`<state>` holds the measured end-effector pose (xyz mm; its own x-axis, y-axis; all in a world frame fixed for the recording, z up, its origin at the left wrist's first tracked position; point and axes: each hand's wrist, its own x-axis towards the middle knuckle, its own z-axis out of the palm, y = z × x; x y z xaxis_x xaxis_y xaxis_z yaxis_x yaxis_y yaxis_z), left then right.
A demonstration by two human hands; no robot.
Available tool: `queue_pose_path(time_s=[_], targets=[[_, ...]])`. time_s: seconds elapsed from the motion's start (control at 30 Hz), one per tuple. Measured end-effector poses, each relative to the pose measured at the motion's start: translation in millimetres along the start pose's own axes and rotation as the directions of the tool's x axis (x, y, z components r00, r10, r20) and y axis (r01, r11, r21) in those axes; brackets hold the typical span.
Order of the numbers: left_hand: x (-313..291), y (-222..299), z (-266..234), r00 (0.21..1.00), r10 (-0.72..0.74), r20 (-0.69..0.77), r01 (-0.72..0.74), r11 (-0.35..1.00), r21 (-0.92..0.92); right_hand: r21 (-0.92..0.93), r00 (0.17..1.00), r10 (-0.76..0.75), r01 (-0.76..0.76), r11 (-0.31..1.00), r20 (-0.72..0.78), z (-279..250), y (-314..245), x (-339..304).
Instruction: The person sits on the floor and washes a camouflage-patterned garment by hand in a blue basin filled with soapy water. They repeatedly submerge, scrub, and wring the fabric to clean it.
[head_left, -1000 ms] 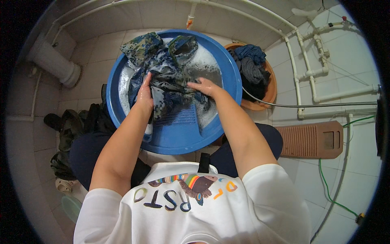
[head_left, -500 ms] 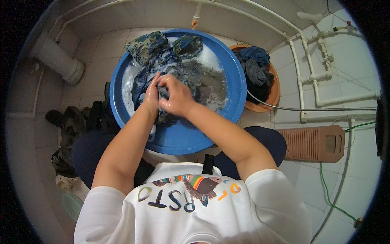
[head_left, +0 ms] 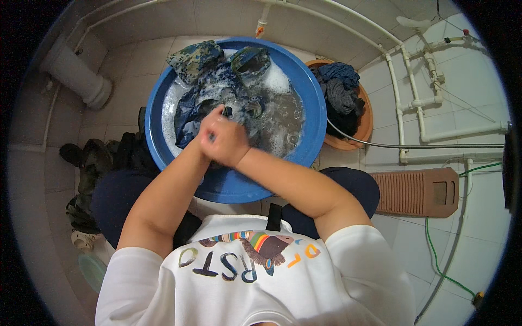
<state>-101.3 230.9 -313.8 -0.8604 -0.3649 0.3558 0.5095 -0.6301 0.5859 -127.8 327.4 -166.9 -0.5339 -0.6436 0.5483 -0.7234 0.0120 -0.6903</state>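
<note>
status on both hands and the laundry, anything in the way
Right hand overlapping left hand, grips unclear. Camouflage cloth in sudsy water, blue basin. Right hand partly blocking view of left.

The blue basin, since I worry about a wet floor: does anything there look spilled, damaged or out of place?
No spill or damage stands out. One mildly odd thing: part of the camouflage garment lies over the blue basin's far-left rim, rather than in the sudsy water.
</note>
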Motion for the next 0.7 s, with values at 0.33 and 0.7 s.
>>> queue_pose_path(time_s=[0.33, 0.7], targets=[[35, 63, 102, 0.559, -0.598, -0.575, 0.495, 0.796, -0.347, -0.317, 0.746, 0.653, -0.656, 0.685, -0.133, -66, 129, 19], [32, 53, 55, 0.542, -0.444, -0.714, 0.482, 0.860, -0.168, -0.549, 0.461, 0.847, -0.651, 0.524, 0.263, -68, 170, -12]])
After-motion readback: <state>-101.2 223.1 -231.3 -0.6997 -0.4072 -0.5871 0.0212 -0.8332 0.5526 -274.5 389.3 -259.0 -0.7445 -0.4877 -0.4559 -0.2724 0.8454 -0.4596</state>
